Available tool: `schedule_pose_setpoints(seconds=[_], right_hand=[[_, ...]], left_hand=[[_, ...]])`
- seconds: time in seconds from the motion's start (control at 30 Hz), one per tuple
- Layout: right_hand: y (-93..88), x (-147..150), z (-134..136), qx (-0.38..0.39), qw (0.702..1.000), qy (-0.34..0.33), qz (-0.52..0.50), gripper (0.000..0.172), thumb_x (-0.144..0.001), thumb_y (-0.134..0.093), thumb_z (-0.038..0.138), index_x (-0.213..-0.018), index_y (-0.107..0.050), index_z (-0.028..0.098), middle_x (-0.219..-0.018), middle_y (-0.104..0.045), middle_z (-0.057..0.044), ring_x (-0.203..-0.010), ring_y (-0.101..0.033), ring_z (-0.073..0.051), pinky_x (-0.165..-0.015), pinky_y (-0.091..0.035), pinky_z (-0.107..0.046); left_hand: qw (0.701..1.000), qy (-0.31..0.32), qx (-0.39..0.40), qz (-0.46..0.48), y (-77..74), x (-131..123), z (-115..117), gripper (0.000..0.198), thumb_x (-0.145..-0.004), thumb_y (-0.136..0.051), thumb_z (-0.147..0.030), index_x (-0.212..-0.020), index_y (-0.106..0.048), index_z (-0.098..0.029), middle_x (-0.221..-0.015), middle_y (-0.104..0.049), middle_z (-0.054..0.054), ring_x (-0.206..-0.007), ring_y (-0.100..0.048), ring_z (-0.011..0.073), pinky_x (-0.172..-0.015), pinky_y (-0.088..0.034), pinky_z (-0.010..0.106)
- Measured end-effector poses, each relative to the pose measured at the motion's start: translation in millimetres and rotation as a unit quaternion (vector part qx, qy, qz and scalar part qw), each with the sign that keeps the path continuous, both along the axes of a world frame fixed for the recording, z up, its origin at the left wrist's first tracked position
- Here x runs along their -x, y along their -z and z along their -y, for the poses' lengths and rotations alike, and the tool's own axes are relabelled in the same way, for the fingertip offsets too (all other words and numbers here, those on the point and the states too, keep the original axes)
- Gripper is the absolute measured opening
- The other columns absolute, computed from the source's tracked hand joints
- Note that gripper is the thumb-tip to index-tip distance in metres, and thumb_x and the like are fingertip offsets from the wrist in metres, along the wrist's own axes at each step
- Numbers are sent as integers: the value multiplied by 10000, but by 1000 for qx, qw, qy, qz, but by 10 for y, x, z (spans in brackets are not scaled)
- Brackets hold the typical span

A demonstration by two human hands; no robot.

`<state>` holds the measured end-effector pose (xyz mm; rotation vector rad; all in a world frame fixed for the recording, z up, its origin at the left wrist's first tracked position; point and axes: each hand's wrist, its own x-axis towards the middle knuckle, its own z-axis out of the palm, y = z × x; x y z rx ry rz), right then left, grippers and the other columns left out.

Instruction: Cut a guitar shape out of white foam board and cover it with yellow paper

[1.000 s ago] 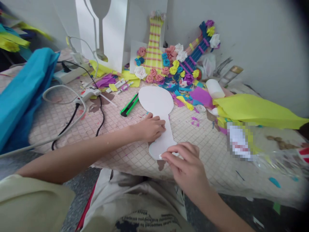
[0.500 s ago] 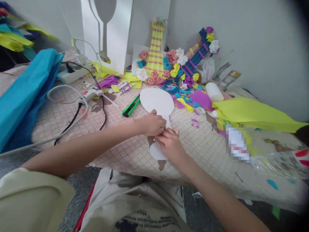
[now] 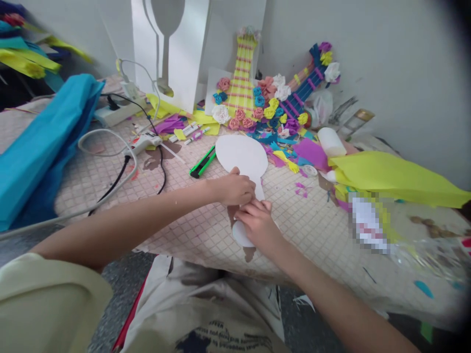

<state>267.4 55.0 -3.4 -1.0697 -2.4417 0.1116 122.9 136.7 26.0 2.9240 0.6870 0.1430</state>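
A white flat cutout (image 3: 241,152), shaped like a small stringed instrument, lies on the table, its wide rounded end away from me. Fingers curled, my left hand (image 3: 237,189) grips the narrow neck from the left. Just below, touching it, my right hand (image 3: 257,220) has its fingers pressed together on the same neck. The two hands cover most of the neck, and what the fingertips do underneath is hidden. Between my right hand and the table edge, the cutout's small rounded end shows. A green utility knife (image 3: 203,163) rests left of the wide end.
Two flower-trimmed paper instruments, one yellow (image 3: 243,78) and one blue (image 3: 303,90), lean at the wall. Cords and a power strip (image 3: 117,113) lie left, near blue paper (image 3: 47,142). Paper scraps, a white roll (image 3: 331,141) and a yellow sheet (image 3: 397,176) lie right.
The view has shifted slightly, so the table things appear a little further right. Both hands keep nearly the same place on the cutout's neck, with only small finger movement.
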Motion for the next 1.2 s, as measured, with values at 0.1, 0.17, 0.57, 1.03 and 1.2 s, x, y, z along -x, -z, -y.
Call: schedule_pose_setpoints(seconds=[0.1,0.17,0.57,1.03,1.2], right_hand=[[-99,-54,33,7,1000,5,1,281,-796,-464,-1,-742,-652,201,-776,-647,-5,-812,-512,-162,-741,-253,-356],[-136,-82,63,0,1000,10,3,280,-807,-461,7,-738,-651,201,-772,-641,-5,-797,-508,-158,-741,-251,-358],[8,35,228,-7,1000,13,-10,247,-770,-484,-8,-690,-621,183,-684,-618,2,-735,-489,-152,-728,-241,-345],[-2,-50,275,25,998,-45,-19,239,-829,-452,17,-715,-588,177,-696,-605,23,-733,-474,-134,-746,-227,-334],[-72,-287,465,64,993,-97,-11,299,-894,-372,36,-706,-563,168,-682,-591,23,-735,-482,-120,-758,-215,-342]], left_hand=[[1000,-3,1,16,15,10,14,308,-870,-385,-157,-832,-688,-193,-935,-670,56,-834,-559,201,-681,-231,362],[1000,-4,4,23,25,17,22,315,-875,-382,-167,-818,-690,-197,-938,-673,54,-838,-560,201,-689,-233,365],[1000,-3,-11,24,71,52,71,326,-906,-362,-212,-909,-688,-200,-990,-672,57,-874,-565,207,-701,-235,369],[999,-5,-16,50,86,54,88,320,-898,-368,-192,-910,-688,-186,-969,-674,54,-881,-574,202,-712,-231,370],[997,2,0,79,94,66,82,319,-878,-368,-166,-905,-685,-192,-952,-683,47,-866,-578,193,-706,-225,361]])
